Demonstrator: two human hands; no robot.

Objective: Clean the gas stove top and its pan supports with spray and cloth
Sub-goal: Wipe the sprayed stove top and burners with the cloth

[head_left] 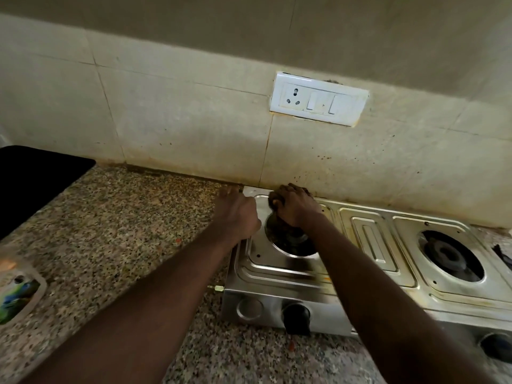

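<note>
A steel two-burner gas stove (368, 245) stands on the granite counter against the tiled wall, with no pan supports on it. My right hand (295, 205) grips a dark brown cloth (273, 201) and presses it on the stove top at the far rim of the left burner (291, 239). My left hand (237, 213) rests on the stove's far left corner, its fingers curled over the edge. The right burner (450, 256) is uncovered. No spray bottle is in view.
A black knob (296, 318) juts from the stove front. A white socket-and-switch plate (318, 102) is on the wall above. A black appliance (33, 181) sits at far left. A green-labelled packet (16, 293) lies at the left edge.
</note>
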